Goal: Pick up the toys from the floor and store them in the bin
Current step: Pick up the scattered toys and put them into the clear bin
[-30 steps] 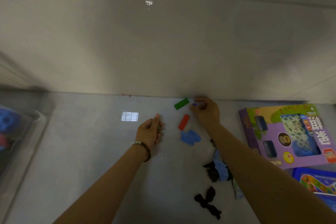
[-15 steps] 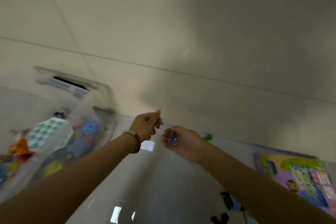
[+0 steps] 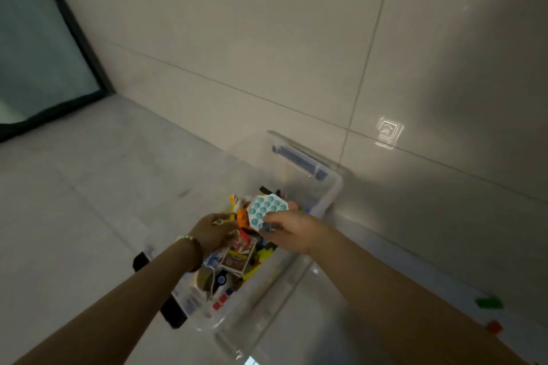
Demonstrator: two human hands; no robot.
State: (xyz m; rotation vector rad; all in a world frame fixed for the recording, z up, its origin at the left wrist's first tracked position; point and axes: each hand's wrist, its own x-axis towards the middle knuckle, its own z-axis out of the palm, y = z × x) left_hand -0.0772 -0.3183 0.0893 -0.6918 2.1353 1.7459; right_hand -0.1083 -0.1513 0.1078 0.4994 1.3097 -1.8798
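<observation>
A clear plastic bin (image 3: 332,195) stands on the floor by the wall, filled with several toys, among them a white pop toy with teal bubbles (image 3: 267,210). Both my hands hover over the bin. My left hand (image 3: 212,232) is curled round a small pale toy piece (image 3: 220,221) that shows at its fingertips. My right hand (image 3: 292,228) pinches a small blue toy piece (image 3: 267,228) just below the pop toy. On the floor at the far right lie a green block (image 3: 489,303) and a red block (image 3: 493,326).
The tiled wall (image 3: 296,53) runs right behind the bin. A dark-framed glass door (image 3: 44,47) stands at the far left. Black clips (image 3: 173,314) stick out of the bin's near left side. Bare floor tiles (image 3: 74,201) stretch to the left.
My view has swung left from the blocks on the floor to the bin. Both hands, each with a small piece, have moved from the floor to above the bin's toys.
</observation>
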